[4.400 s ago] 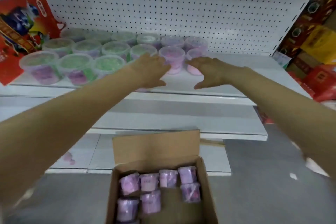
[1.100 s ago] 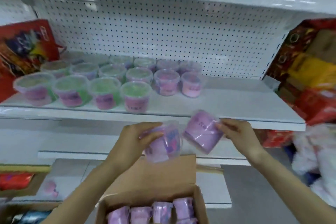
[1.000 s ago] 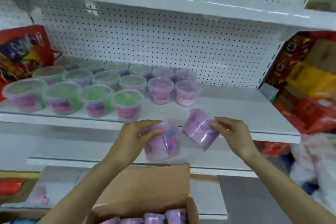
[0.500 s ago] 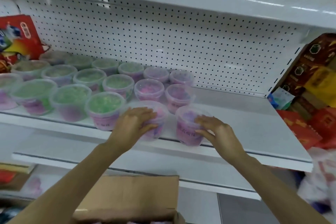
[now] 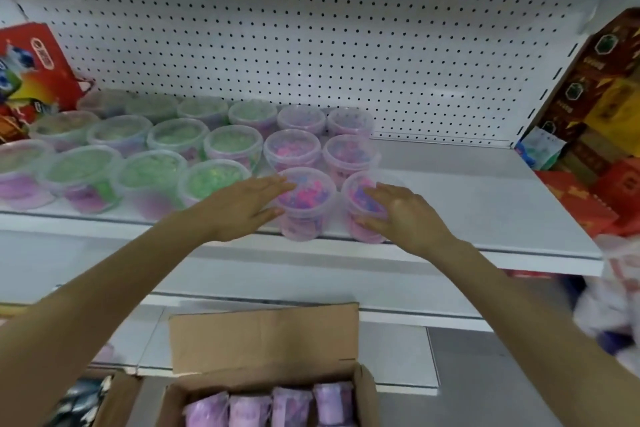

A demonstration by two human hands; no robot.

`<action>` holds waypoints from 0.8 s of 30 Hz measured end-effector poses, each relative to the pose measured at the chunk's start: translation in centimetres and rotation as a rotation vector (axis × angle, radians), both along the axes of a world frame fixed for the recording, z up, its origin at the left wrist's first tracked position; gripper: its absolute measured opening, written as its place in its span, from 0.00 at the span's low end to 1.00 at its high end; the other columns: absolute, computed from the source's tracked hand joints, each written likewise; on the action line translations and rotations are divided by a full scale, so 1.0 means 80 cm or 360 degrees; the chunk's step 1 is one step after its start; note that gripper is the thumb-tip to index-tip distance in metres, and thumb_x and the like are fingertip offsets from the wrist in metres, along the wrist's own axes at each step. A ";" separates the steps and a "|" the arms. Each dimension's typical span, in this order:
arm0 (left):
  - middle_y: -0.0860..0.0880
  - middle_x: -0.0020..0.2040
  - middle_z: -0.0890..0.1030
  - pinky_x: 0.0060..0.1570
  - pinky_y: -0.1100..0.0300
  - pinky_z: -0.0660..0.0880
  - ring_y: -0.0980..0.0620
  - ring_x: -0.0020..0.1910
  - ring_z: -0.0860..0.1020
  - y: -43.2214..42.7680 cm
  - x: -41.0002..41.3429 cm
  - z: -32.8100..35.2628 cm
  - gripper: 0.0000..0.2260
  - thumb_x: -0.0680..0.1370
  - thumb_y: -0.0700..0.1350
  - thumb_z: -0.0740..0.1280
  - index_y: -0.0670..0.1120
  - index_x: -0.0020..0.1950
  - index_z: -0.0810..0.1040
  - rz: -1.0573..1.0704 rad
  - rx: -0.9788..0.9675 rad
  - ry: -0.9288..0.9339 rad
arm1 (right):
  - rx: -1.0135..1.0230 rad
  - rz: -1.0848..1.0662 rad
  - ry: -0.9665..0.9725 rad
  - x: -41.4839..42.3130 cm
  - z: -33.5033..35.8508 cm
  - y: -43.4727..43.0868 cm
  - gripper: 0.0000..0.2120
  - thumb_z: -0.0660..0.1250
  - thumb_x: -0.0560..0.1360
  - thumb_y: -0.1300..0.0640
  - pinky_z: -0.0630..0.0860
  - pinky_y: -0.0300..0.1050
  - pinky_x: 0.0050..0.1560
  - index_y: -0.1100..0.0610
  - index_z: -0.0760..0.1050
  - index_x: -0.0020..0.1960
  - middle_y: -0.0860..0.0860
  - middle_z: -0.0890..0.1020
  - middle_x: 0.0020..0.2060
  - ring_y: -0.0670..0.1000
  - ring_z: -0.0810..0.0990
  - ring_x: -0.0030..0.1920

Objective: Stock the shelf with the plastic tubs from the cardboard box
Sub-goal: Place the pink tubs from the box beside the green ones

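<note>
- 2 pink-filled tubs are seen standing upright at the front edge of the shelf [image 5: 467, 204], side by side and just in front of the pink tubs behind them.
- The left hand [image 5: 249, 206] is laid against the left side of the left tub [image 5: 306, 210] with its fingers straight. Nothing is pinched.
- The right hand [image 5: 401, 215] is draped over the lid and front wall of the right tub [image 5: 358, 196]. Its fingers are spread and relaxed, and no clenching is seen.
- The step in hand is judged to be the setting down and squaring up of this pair beside the green tubs [image 5: 149, 173].
- Next, both hands are to be lifted off without nudging the tubs towards the edge.
- They are then to be lowered to the cardboard box [image 5: 263, 336], where 4 purple tubs [image 5: 273, 407] are seen in a row, and 1 is to be taken in each hand.
- Bare shelf is left on the right, by the pegboard [image 5: 311, 55], so the next pair is probably best placed there.
</note>
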State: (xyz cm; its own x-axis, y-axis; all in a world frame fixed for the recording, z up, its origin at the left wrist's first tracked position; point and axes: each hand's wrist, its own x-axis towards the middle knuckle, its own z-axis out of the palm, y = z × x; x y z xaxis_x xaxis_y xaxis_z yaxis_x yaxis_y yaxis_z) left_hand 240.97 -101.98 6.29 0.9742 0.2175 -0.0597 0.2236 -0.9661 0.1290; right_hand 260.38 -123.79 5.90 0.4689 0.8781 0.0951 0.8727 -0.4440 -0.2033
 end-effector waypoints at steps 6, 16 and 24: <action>0.43 0.74 0.64 0.73 0.49 0.51 0.45 0.73 0.62 -0.012 -0.005 -0.011 0.39 0.71 0.71 0.36 0.54 0.75 0.58 -0.0054 0.0366 0.0011 | 0.0008 0.0098 0.0061 0.012 -0.004 -0.010 0.28 0.67 0.73 0.47 0.62 0.49 0.69 0.53 0.67 0.70 0.53 0.67 0.71 0.57 0.67 0.70; 0.42 0.68 0.67 0.63 0.51 0.64 0.42 0.65 0.68 -0.038 0.014 -0.002 0.25 0.78 0.59 0.57 0.54 0.74 0.61 -0.0028 0.0463 -0.0139 | 0.0036 0.0031 0.0334 0.029 -0.012 -0.003 0.28 0.70 0.70 0.45 0.64 0.56 0.69 0.45 0.68 0.69 0.50 0.67 0.71 0.53 0.63 0.72; 0.48 0.75 0.60 0.68 0.53 0.62 0.46 0.72 0.63 -0.019 0.015 -0.006 0.26 0.78 0.60 0.56 0.56 0.75 0.58 0.0036 0.0188 -0.0087 | 0.0004 0.0038 0.0323 0.029 -0.009 -0.002 0.28 0.69 0.72 0.48 0.61 0.49 0.70 0.49 0.67 0.70 0.52 0.65 0.72 0.54 0.62 0.71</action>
